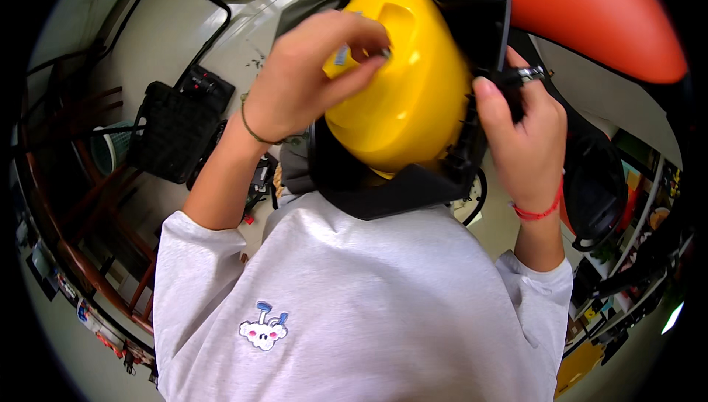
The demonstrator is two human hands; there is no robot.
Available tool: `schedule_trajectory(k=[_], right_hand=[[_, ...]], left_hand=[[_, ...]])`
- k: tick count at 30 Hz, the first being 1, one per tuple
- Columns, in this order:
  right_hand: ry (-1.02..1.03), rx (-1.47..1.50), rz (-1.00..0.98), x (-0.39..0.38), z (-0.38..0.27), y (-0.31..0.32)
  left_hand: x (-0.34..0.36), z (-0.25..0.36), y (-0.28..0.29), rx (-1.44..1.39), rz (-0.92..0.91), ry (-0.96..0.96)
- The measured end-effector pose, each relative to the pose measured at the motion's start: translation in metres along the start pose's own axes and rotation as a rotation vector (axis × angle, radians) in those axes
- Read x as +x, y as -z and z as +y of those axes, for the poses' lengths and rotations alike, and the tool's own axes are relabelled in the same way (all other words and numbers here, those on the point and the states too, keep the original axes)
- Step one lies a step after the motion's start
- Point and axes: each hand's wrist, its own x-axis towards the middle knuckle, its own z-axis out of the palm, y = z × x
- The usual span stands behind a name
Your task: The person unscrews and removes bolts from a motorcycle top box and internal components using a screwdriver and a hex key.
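Observation:
A glossy yellow shell (405, 107) sits inside a black open housing (376, 195) in front of my chest. My left hand (310, 77) is over the shell's upper left, thumb and forefinger pinched on a small metallic piece (383, 54), too small to make out clearly. Along the housing's right side, my right hand (520, 136) has its fingers closed around a black fitting (509, 79) with a shiny metal end. Part of the shell is hidden behind my left hand.
A large red-orange padded shape (568, 4) fills the upper right. An open black case (166, 133) lies on the floor at left, near a metal frame, wooden chairs and a basket (107, 147). A black padded object (594, 188) and cluttered shelving stand at right.

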Motion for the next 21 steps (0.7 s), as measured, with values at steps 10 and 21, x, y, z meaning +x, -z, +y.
schedule_trajectory(k=[10, 21], right_hand=[[-0.171, 0.047, -0.163, -0.027, 0.003, 0.008], [-0.623, 0.381, 0.081, -0.094, 0.027, 0.057]], left_hand=[[-0.288, -0.345, 0.068, -0.355, 0.604, 1.276], [-0.332, -0.471, -0.035, -0.387, 0.868, 1.671]])
